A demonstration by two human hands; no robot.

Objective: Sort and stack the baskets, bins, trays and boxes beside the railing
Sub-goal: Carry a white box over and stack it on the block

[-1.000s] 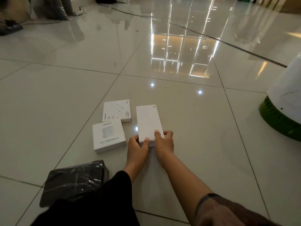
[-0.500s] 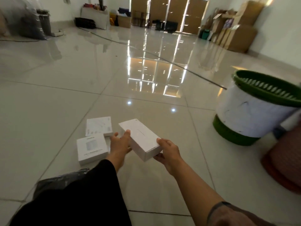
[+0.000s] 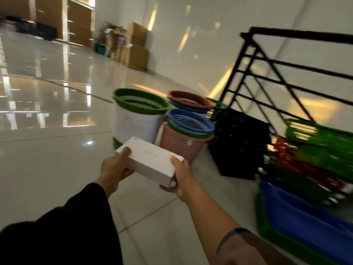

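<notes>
A long white box (image 3: 148, 160) is held in the air in front of me. My left hand (image 3: 114, 169) grips its left end, thumb on top. My right hand (image 3: 179, 178) grips its right end from below and the side. Beyond it, by the black railing (image 3: 286, 69), stand a white bin with a green rim (image 3: 137, 115), a pink basket stack topped by green and blue rims (image 3: 188, 134), and a red-rimmed stack (image 3: 189, 99) behind. To the right lie black crates (image 3: 240, 144), green and red baskets (image 3: 321, 148) and blue trays (image 3: 305, 220), all blurred.
Glossy tiled floor (image 3: 47, 159) spreads out to the left. Cardboard boxes (image 3: 133, 46) are piled against the far wall. The white wall runs behind the railing.
Both hands lifted the white box off the floor and carried it to the right. The view swung from the small boxes on the floor toward the baskets by the railing.
</notes>
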